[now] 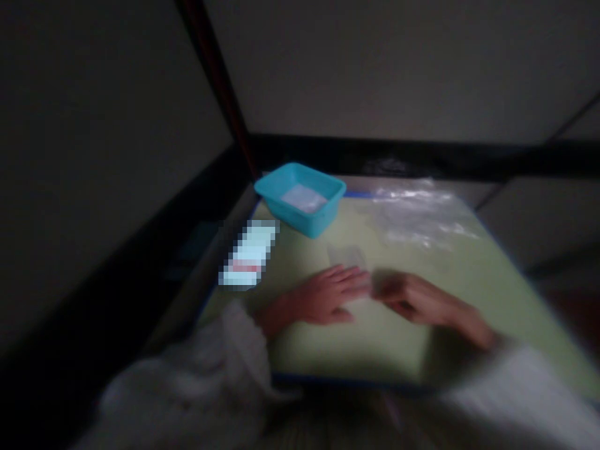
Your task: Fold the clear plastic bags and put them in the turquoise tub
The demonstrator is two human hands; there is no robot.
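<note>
My left hand (325, 295) lies flat on the table, fingers stretched out to the right. Beneath and just beyond its fingertips is a small, thin, see-through plastic piece (345, 255), perhaps a small bag; the fingers cover part of it. Close to those fingertips, my right hand (417, 299) is closed with its fingers pinched together, low over the tabletop. Blur hides what is between its fingers, if anything.
A light green table (473, 294) with a blue edge fills the middle. At its far left stands a turquoise basket (312, 224) with whitish sheets (304, 197) inside. A lit phone (248, 253), pixelated, lies left. Crumpled clear plastic (417, 209) spreads at the far right.
</note>
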